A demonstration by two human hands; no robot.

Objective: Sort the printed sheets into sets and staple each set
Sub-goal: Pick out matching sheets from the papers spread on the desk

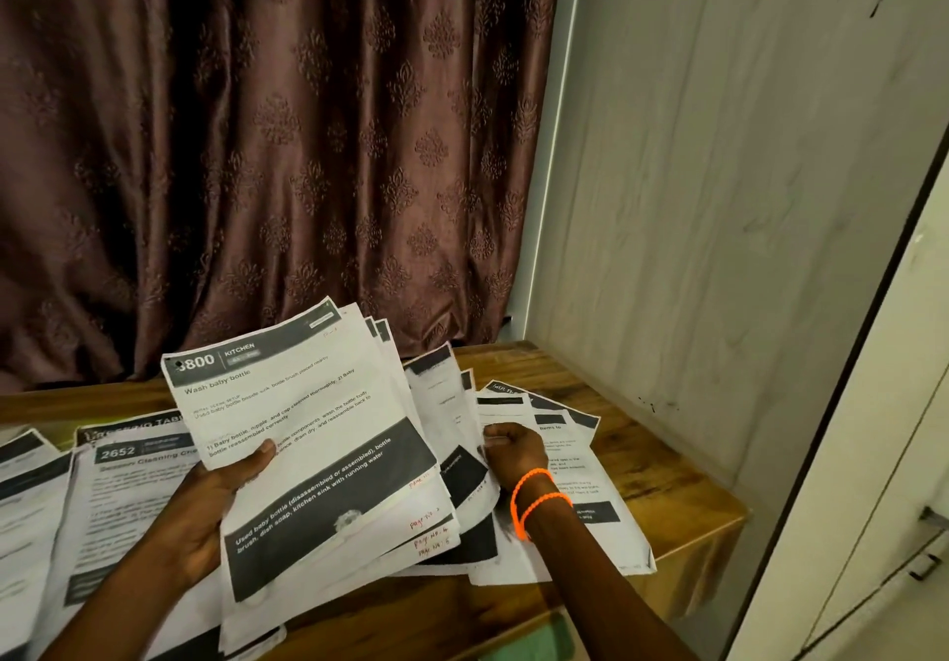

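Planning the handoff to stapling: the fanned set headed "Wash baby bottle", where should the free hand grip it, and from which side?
Probably the top right corner of the fanned set, coming from the right. The left hand already pinches its left edge, thumb on top. The sheets splay apart at the top right and bottom right, so a grip there could square them. The right hand is nearest, gripping loose sheets on the table.

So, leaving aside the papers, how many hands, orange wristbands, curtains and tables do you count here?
Hands: 2, the left hand and the right hand, both gripping sheets
Orange wristbands: 2, both on the right wrist
Curtains: 1
Tables: 1
Total: 6
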